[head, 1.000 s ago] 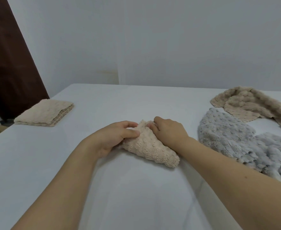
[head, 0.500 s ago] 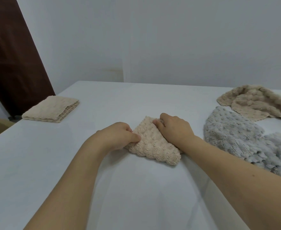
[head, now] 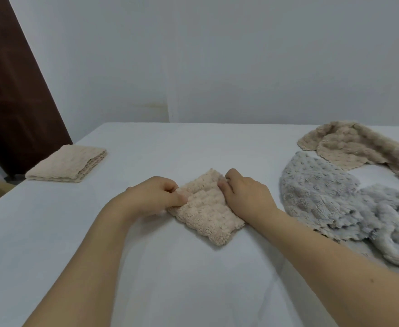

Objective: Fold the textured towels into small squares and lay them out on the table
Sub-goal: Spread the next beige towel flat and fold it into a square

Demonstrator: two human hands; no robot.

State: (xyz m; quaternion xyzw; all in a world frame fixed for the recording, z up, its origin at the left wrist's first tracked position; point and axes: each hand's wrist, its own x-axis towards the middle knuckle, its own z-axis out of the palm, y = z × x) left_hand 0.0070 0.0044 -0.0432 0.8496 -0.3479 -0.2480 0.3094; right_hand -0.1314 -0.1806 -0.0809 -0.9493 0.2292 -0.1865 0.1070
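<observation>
A folded beige towel (head: 206, 208) lies on the white bench (head: 193, 279) between both hands. The left hand (head: 153, 197) pinches its left edge with curled fingers (head: 182, 198); the right hand (head: 245, 197) grips its far right edge, fingers curled.

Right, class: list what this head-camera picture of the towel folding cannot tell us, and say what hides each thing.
- Grey towel: its far right part is cut off by the right frame edge, head view.
- Unfolded beige towel: its right end also runs past that edge.
- Small beige towel: its side edges are covered by the left hand and right hand, so each grip is partly hidden.
- Folded beige towel: layer count too small to tell.
</observation>
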